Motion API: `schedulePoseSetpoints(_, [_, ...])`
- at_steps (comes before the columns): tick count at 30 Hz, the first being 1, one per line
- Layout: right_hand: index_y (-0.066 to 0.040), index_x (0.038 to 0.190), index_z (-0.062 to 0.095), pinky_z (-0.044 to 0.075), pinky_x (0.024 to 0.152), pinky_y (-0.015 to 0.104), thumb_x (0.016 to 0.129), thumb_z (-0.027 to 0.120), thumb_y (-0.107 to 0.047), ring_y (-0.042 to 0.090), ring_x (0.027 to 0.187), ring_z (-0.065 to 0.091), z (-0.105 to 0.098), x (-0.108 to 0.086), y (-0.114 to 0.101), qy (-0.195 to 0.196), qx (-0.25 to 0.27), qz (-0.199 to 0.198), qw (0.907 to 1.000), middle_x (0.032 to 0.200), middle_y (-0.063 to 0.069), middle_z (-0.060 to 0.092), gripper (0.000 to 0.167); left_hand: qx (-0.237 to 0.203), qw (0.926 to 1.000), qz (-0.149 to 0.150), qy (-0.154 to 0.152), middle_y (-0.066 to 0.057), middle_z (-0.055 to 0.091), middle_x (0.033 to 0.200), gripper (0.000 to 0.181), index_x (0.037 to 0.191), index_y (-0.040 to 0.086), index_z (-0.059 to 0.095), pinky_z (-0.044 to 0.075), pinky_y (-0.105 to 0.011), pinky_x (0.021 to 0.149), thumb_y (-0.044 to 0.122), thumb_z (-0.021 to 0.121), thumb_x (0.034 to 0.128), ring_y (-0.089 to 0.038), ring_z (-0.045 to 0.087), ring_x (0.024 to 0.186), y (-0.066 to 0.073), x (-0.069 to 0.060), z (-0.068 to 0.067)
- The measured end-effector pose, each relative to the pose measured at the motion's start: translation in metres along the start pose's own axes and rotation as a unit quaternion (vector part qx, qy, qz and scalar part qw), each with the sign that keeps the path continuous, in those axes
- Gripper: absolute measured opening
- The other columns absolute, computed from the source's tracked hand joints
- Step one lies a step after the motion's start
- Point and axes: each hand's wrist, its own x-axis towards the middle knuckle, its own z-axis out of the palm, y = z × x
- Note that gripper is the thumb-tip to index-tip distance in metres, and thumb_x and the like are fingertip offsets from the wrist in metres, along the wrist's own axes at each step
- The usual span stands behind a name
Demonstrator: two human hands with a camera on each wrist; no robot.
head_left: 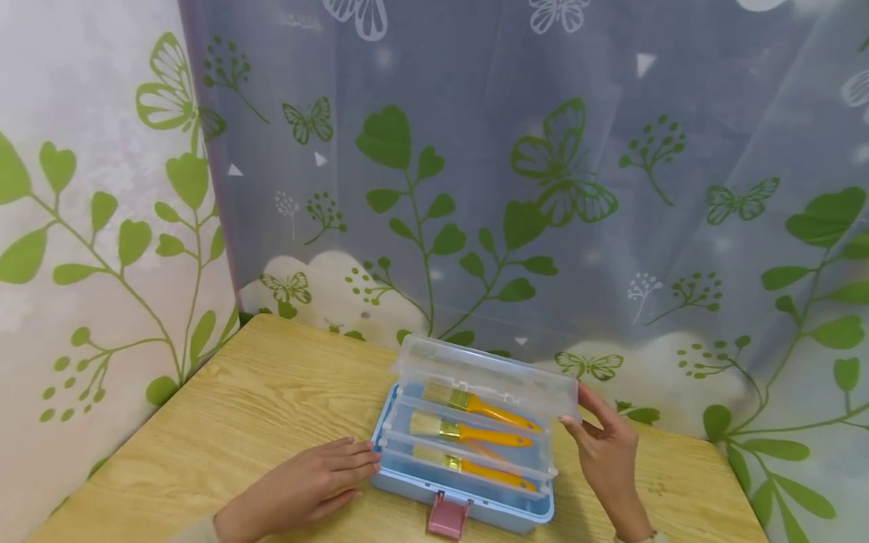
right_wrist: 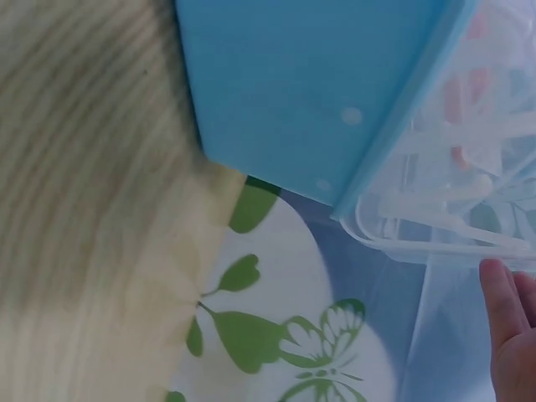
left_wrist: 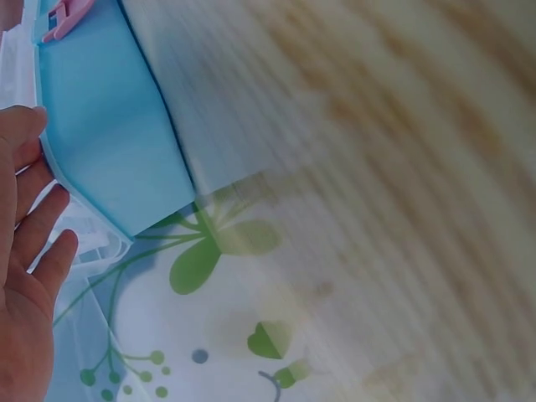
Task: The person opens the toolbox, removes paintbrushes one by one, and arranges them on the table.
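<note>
A light blue plastic storage box (head_left: 400,483) stands on the table with its clear lid (head_left: 485,369) raised and tilted back. Three paintbrushes (head_left: 494,436) with orange-yellow handles lie in its clear tray compartments, bristles to the left. A pink latch (head_left: 448,516) hangs at the front. My right hand (head_left: 607,452) pinches the lid's right end between thumb and fingers; in the right wrist view its fingers (right_wrist: 502,301) meet the clear edge. My left hand (head_left: 308,483) touches the box's left side with extended fingers, also seen beside the blue wall (left_wrist: 109,109) in the left wrist view.
The wood-grain table (head_left: 271,400) extends to the left and right of the box. Behind it hangs a grey-blue curtain (head_left: 462,75) with green leaves and butterflies, close to the table's back edge. A pale leaf-printed sheet (head_left: 88,302) hangs along the left side.
</note>
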Motion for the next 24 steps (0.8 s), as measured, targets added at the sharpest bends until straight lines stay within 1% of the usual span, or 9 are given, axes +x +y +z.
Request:
schedulePoseSetpoints(6, [0.017,0.120,0.066,0.056,0.078,0.013,0.080,0.073,0.021,-0.003,0.106,0.068,0.005,-0.008,0.007,0.031,0.023,0.021,0.9990,0.115,-0.019,0.071,0.041,-0.012,0.9999,0.003,0.008,-0.006,0.067,0.135,0.046,0.136,0.005,0.065,0.049,-0.039,0.107,0.015,0.074,0.0920,-0.024,0.063,0.126,-0.002,0.000,0.001])
schedulePoseSetpoints(10, [0.022,0.117,0.065,0.056,0.079,0.014,0.082,0.071,0.019,0.001,0.105,0.070,0.008,-0.009,0.010,0.049,0.068,0.008,0.9965,0.114,-0.011,0.074,0.035,-0.018,0.9998,0.002,0.008,-0.006,0.068,0.135,0.042,0.136,0.005,0.065,0.048,-0.038,0.108,0.016,0.071,0.0953,-0.025,0.064,0.126,-0.002,0.001,0.001])
schedulePoseSetpoints(13, [0.024,0.115,0.064,0.056,0.079,0.016,0.081,0.068,0.024,0.003,0.105,0.071,0.009,-0.008,0.011,0.054,0.089,-0.005,0.9945,0.114,-0.007,0.074,0.034,-0.021,0.9997,0.000,0.010,-0.006,0.068,0.135,0.041,0.135,0.004,0.065,0.049,-0.037,0.107,0.017,0.070,0.0966,-0.025,0.064,0.126,-0.002,0.001,0.002])
schedulePoseSetpoints(16, [0.025,0.114,0.064,0.057,0.078,0.017,0.079,0.067,0.027,0.003,0.103,0.072,0.009,-0.009,0.012,0.057,0.083,-0.006,0.9949,0.113,-0.009,0.074,0.035,-0.023,0.9997,0.002,0.013,-0.006,0.068,0.135,0.038,0.135,0.005,0.066,0.050,-0.037,0.107,0.018,0.067,0.0991,-0.025,0.064,0.125,-0.002,0.000,0.002])
schedulePoseSetpoints(18, [0.026,0.113,0.063,0.056,0.077,0.016,0.081,0.067,0.025,0.001,0.099,0.072,0.009,-0.009,0.013,0.061,0.076,-0.006,0.9952,0.112,-0.012,0.074,0.032,-0.024,0.9996,0.007,0.015,-0.005,0.068,0.134,0.036,0.135,0.006,0.067,0.047,-0.034,0.110,0.020,0.064,0.1017,-0.024,0.064,0.125,-0.002,0.000,0.002])
schedulePoseSetpoints(20, [0.026,0.112,0.064,0.056,0.076,0.014,0.082,0.068,0.023,-0.001,0.090,0.073,0.009,-0.007,0.012,0.065,0.064,-0.003,0.9958,0.111,-0.014,0.074,0.030,-0.023,0.9994,0.017,0.019,-0.004,0.068,0.134,0.034,0.134,0.007,0.067,0.043,-0.032,0.114,0.021,0.061,0.1035,-0.022,0.065,0.125,-0.001,0.000,0.002])
schedulePoseSetpoints(21, [0.025,0.112,0.064,0.055,0.071,0.010,0.082,0.068,0.022,-0.004,0.078,0.072,0.008,-0.006,0.011,0.068,0.060,-0.001,0.9959,0.110,-0.015,0.073,0.030,-0.022,0.9993,0.022,0.021,-0.004,0.068,0.134,0.034,0.134,0.007,0.067,0.041,-0.031,0.115,0.022,0.060,0.1042,-0.022,0.065,0.125,-0.001,0.001,0.002])
schedulePoseSetpoints(22, [0.024,0.112,0.065,0.052,0.064,0.007,0.084,0.070,0.019,-0.007,0.065,0.068,0.008,-0.005,0.011,0.070,0.049,0.000,0.9963,0.109,-0.016,0.073,0.029,-0.020,0.9992,0.026,0.022,-0.004,0.069,0.134,0.033,0.134,0.008,0.068,0.040,-0.031,0.116,0.022,0.060,0.1045,-0.021,0.065,0.125,-0.001,0.001,0.002])
schedulePoseSetpoints(24, [0.021,0.112,0.067,0.046,0.053,0.005,0.085,0.071,0.016,-0.009,0.046,0.053,0.007,-0.003,0.012,0.072,0.033,0.004,0.9968,0.107,-0.018,0.073,0.028,-0.017,0.9992,0.028,0.021,-0.004,0.069,0.134,0.034,0.133,0.008,0.068,0.039,-0.030,0.116,0.022,0.061,0.1036,-0.020,0.065,0.125,-0.001,0.002,0.002])
